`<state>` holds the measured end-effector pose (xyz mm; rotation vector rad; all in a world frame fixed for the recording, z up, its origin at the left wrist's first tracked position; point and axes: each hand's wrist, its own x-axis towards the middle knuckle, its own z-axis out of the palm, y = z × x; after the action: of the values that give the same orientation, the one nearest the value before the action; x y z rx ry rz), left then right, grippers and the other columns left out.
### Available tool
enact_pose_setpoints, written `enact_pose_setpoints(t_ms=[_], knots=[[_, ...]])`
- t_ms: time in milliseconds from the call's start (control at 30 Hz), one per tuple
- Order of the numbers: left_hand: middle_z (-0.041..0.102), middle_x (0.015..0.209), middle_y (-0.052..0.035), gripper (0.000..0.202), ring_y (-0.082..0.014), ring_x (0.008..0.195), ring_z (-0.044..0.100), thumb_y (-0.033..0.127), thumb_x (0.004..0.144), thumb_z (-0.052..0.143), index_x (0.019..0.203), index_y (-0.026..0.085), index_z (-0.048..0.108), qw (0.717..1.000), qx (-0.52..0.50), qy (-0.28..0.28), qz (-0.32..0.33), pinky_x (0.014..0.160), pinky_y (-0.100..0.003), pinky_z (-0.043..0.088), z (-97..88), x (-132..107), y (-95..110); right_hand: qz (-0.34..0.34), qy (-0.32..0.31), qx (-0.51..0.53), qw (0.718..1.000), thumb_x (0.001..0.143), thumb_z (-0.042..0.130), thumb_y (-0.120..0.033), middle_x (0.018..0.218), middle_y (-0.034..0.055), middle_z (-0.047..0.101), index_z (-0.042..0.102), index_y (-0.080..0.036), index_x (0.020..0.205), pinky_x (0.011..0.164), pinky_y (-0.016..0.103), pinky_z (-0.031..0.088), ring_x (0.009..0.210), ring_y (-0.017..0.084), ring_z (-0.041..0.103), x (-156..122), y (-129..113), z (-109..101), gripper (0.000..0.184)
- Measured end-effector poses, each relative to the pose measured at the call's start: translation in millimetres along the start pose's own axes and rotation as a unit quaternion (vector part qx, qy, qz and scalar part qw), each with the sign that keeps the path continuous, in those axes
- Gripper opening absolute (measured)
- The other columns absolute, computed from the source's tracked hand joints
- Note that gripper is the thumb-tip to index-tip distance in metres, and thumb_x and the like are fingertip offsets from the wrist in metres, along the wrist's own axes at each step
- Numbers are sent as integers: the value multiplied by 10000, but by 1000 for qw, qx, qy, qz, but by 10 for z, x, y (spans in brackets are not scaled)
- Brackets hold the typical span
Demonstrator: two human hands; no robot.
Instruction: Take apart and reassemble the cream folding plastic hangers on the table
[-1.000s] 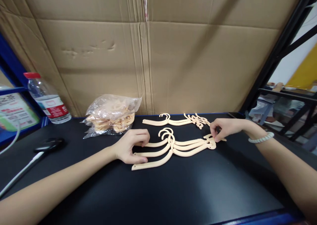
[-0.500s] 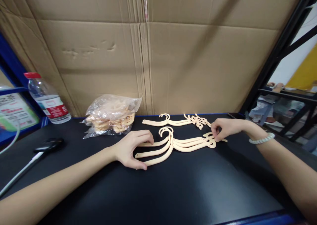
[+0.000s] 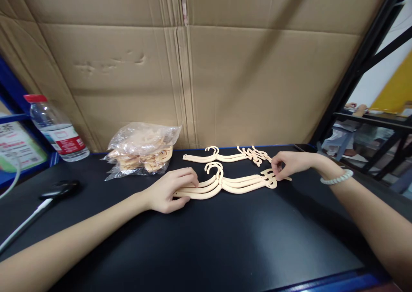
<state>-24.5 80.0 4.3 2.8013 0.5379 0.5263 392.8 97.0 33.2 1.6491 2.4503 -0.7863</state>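
Note:
Several cream-coloured folding clothes hangers [image 3: 241, 188] lie nested side by side on the black table, their hooks bunched at the middle. My left hand [image 3: 170, 190] is closed round their left arms, thumb on the near side and fingers on the far side. At the right end of these hangers my right hand [image 3: 286, 163] pinches flat cream pieces with curved cut-outs [image 3: 270, 181]; its fingertips partly hide them. Behind lies a second set of cream hangers [image 3: 230, 158], with several small curvy cream pieces [image 3: 257, 155] at its right end.
A clear plastic bag [image 3: 141, 142] of cream parts sits at the back left. Beside it stands a water bottle [image 3: 64, 139] with a red cap. A black device [image 3: 59, 190] with a white cable lies at the left. A cardboard wall [image 3: 264, 82] closes off the back.
The left arms of the near hangers, spread apart before, are now pressed close together by my left hand. My right hand keeps its pinch at the right end.

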Motion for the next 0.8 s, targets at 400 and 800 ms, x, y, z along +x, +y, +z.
enact_pose_setpoints(t_ms=[400,800], knots=[[588,991,-58,256,-221,934,557,83,759,438,951,191,569,995,35,63,-63,860,-360,454,60,8,-109,-16,28,-6,999,691,638,-326,674,29,635,606,-172,720,579,263,417,626,166,579,24,-53,36,160],[584,994,-63,79,-211,917,538,118,738,513,760,191,492,997,27,78,-9,856,-363,416,32,-11,-44,11,35,-31,999,671,639,-267,693,43,661,630,-166,698,624,272,436,667,185,614,1,-143,43,105]])
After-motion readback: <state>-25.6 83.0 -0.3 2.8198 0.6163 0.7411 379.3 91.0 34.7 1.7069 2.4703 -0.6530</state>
